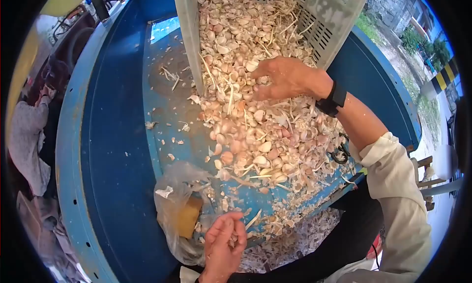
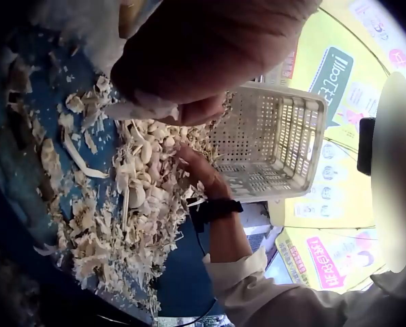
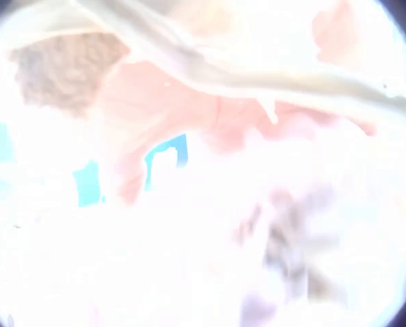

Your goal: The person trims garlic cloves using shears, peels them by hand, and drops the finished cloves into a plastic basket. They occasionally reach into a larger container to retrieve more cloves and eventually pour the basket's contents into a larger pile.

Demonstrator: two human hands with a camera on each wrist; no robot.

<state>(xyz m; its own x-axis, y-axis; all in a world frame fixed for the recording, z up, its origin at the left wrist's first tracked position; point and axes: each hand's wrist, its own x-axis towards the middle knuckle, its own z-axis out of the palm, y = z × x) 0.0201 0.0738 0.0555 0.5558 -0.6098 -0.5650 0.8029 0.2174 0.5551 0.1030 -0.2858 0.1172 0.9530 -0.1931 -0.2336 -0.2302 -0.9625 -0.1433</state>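
Observation:
Loose garlic cloves point(image 1: 236, 145) lie in a big heap that spills from a pale plastic crate point(image 1: 332, 25) onto a blue metal bed. My right hand point(image 1: 287, 79) is over the heap at the crate's mouth, thumb and fingers apart, fingertips right at the cloves. The right wrist view is washed out, though pinkish fingers point(image 3: 209, 112) show. Low in the head view, my left hand point(image 1: 223, 246) has its fingers curled around a small pale piece, apparently a garlic clove point(image 2: 145, 109), partly hidden by the thumb in the left wrist view.
Beside my left hand lies a clear plastic bag point(image 1: 179, 179) with a yellow-brown block point(image 1: 189, 218) in it. Papery skins point(image 1: 300, 204) litter the near edge. The high blue side wall point(image 1: 113, 135) runs along the left. Another person's grey sleeve point(image 1: 29, 135) shows at far left.

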